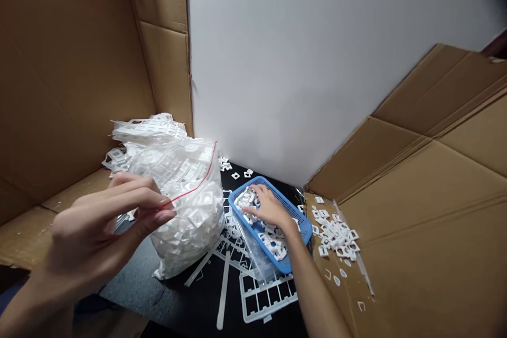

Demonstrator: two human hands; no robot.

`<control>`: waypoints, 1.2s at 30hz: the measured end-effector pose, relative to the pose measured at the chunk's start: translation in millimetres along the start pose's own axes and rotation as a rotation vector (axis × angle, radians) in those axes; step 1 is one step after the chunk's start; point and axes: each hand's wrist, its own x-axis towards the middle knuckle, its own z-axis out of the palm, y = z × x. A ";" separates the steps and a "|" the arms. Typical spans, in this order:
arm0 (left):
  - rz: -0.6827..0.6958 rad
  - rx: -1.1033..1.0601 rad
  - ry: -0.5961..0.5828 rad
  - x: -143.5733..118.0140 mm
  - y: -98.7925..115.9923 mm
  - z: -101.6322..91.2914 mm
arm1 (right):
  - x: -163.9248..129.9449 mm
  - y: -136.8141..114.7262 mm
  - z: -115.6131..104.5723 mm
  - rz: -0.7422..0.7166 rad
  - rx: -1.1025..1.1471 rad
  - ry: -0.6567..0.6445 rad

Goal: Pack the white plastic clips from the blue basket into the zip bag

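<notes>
My left hand (pixel 130 211) pinches the red-edged rim of a clear zip bag (pixel 190 227) between thumb and fingers. The bag stands upright, bulging with small white square plastic pieces. To its right, my right hand (pixel 267 206) reaches down into a blue plastic basket (pixel 277 190). Its fingers are spread and curved over the white plastic pieces (pixel 275 240) there, touching or just above them. Whether any piece is caught under the fingertips is hidden.
White sprue frames (pixel 269 298) and strips (pixel 224 290) lie on the black surface in front. Loose white pieces (pixel 336 235) are piled on cardboard at right. More white sheets (pixel 150 129) are stacked behind the bag. Cardboard walls (pixel 79 63) and a white wall (pixel 297 63) enclose the area.
</notes>
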 end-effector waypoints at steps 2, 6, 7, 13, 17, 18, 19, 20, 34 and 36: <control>-0.009 0.017 0.046 -1.0 -0.5 3.4 | -2.5 6.8 14.6 0.006 -0.045 -0.073; -0.010 0.006 0.143 -5.7 -1.6 8.8 | -1.0 6.0 24.4 0.017 -0.099 -0.089; -0.014 -0.003 0.164 -7.3 -1.0 10.0 | -0.4 5.0 24.9 0.016 -0.104 -0.082; -0.073 -0.002 0.154 -16.4 9.4 16.0 | -3.2 3.9 27.1 0.007 -0.095 -0.032; -0.127 0.060 0.141 -22.2 10.9 15.1 | -3.4 10.7 24.9 0.072 -0.115 0.013; -0.126 0.071 0.150 -22.6 10.6 14.4 | -3.1 12.4 23.6 0.092 -0.124 0.026; -0.125 0.083 0.158 -22.3 10.5 13.8 | -2.9 13.5 22.3 0.107 -0.134 0.038; -0.119 0.093 0.158 -21.3 10.7 13.3 | -2.9 14.0 21.0 0.114 -0.141 0.049; -0.143 0.172 0.086 -17.5 21.7 15.8 | 5.1 6.8 32.0 -0.063 -0.121 -0.144; -0.132 0.189 0.085 -16.6 21.4 16.0 | 8.2 5.1 33.2 -0.065 -0.133 -0.157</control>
